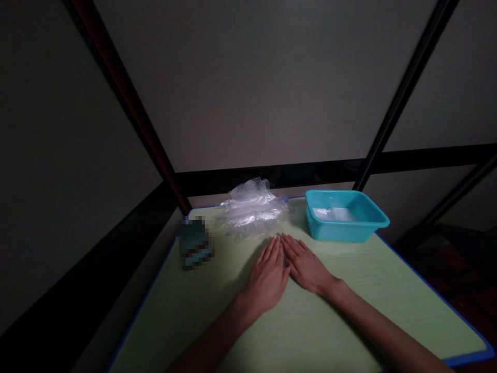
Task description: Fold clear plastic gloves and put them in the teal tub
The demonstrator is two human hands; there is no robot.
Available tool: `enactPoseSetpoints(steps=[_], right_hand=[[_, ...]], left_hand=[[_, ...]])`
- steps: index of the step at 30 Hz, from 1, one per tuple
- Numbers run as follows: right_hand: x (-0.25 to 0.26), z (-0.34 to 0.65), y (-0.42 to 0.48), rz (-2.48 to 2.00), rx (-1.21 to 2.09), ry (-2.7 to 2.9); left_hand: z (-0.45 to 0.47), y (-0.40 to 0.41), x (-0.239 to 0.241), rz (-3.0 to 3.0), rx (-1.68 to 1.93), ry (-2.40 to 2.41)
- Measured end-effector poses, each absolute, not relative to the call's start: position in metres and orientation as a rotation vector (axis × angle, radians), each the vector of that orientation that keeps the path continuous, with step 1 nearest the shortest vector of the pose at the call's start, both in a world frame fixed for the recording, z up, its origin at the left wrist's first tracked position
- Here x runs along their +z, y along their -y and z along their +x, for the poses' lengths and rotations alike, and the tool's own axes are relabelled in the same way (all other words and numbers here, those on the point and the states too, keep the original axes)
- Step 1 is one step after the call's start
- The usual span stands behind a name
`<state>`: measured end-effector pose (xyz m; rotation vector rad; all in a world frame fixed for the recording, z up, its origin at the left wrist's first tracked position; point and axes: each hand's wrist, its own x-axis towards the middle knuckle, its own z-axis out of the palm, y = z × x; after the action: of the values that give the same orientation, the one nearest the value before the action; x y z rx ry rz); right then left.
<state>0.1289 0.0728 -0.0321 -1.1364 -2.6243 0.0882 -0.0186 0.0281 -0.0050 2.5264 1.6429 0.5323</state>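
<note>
A pale green table (349, 311) with a blue rim fills the lower half of the view, running from about 7 o'clock round to 4 o'clock. Behind it rise grey walls crossed by dark rails (272, 173) and slanted posts, one of them reddish at 10 o'clock.

On the far right part of the tabletop, at roughly 1 o'clock from the hands, stands a turquoise plastic basin (345, 228). It sits upright, and something pale lies in its bottom; what it is cannot be told in the dim light.

At 12 o'clock from the hands lies a heap of crumpled clear plastic (250, 210), near the table's far edge and just beside the basin's left wall. The fingertips of both hands end just short of its near edge; whether they touch it cannot be told.

At 10 o'clock from the hands, well apart from them, stands a small bluish object (195, 243), blurred beyond recognition.

The person's left hand (267, 280) lies palm down on the tabletop, fingers stretched out flat and together, grasping nothing. The right hand (306, 267) lies the same way, flat and relaxed, holding nothing. The two hands angle toward each other, and their forefingers meet or nearly meet at the tips, pointing toward 12 o'clock. Both bare forearms reach in from the lower edge.
</note>
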Motion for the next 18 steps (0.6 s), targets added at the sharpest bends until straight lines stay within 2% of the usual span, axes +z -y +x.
enactPoseSetpoints(steps=[5,18], right_hand=[[-0.041,0.128,-0.073,-1.152,-0.026,2.702],[-0.039,0.129,-0.072,-1.205,0.134,2.691]], left_hand=[[-0.021,-0.037,-0.024,2.573,0.35,-1.72],[-0.033,-0.034,-0.036,2.628,0.255,-1.792]])
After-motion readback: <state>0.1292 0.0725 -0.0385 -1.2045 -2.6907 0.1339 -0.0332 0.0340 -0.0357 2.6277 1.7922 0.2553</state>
